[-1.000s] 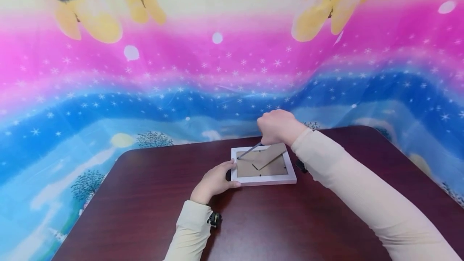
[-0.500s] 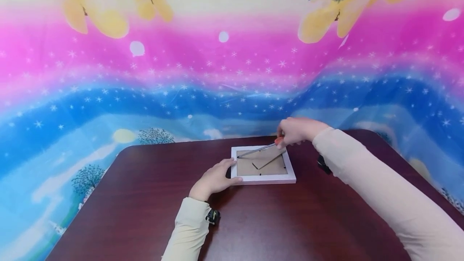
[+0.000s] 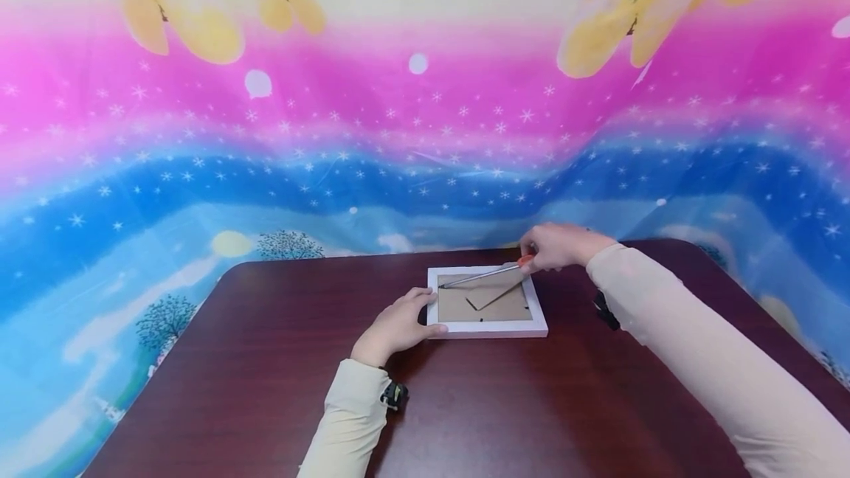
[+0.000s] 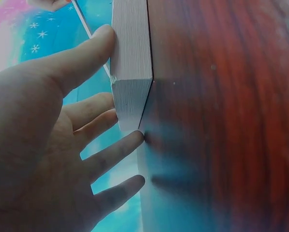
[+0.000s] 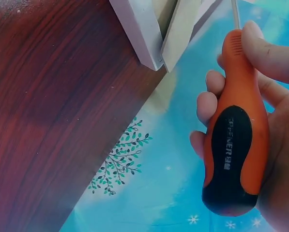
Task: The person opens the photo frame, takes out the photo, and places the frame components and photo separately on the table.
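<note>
A white picture frame (image 3: 506, 328) lies face down on the table, its tan backing board (image 3: 454, 310) and small dark tabs showing. From the board rises a tilted support flap (image 5: 180, 36). My right hand (image 3: 563, 246) grips the orange and black handle of a screwdriver (image 5: 237, 116), thumb near the top of the handle. The shaft slants low across the frame, its tip at the inner left edge. At the frame's left side, my left hand (image 3: 393, 329) rests with fingers spread and nearly straight. Its thumb (image 4: 98, 43) touches the near left corner in the left wrist view.
The dark reddish wooden table (image 3: 265, 375) extends around the frame, with its far edge just behind it. A patterned pink and blue cloth (image 3: 372, 116) hangs beyond that edge. Each wrist wears a small black device (image 3: 395, 395).
My right hand has moved right and lower, tilting the screwdriver flatter with its tip staying at the frame's left inner edge. The left hand keeps its place on the frame.
</note>
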Demonstrator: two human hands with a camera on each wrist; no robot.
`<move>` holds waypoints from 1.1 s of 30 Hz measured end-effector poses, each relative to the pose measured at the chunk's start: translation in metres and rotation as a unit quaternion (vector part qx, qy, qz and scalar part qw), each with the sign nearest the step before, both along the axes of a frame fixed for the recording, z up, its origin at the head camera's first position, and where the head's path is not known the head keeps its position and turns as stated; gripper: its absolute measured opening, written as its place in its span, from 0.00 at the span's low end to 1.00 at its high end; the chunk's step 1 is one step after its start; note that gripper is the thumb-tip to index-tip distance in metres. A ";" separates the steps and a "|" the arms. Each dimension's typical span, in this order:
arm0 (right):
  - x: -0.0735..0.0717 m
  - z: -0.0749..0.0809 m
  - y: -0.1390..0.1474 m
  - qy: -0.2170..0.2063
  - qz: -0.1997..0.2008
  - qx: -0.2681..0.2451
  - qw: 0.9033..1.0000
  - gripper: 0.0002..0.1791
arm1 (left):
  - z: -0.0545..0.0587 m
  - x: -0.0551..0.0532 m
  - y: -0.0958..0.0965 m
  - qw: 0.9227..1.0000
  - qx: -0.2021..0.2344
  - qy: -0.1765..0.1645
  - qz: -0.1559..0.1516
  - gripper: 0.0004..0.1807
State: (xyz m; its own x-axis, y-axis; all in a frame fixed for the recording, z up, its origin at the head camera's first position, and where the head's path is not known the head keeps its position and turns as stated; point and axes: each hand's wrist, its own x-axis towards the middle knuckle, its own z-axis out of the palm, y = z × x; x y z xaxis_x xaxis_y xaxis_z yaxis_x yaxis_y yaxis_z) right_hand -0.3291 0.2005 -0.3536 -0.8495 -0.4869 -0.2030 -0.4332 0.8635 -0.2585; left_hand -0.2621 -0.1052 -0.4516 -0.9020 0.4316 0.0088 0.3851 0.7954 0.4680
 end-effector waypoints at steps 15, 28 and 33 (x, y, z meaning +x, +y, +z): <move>0.005 0.011 -0.018 0.103 0.012 0.060 0.993 0.09 | 0.001 0.001 0.002 1.000 0.008 -0.018 0.025 0.36; 0.023 0.041 -0.061 0.253 0.061 0.146 0.954 0.19 | 0.003 0.002 0.003 1.000 -0.003 -0.008 0.020 0.35; 0.027 0.052 -0.081 0.277 0.068 0.194 0.938 0.17 | 0.004 0.002 0.003 1.000 -0.001 -0.014 0.021 0.36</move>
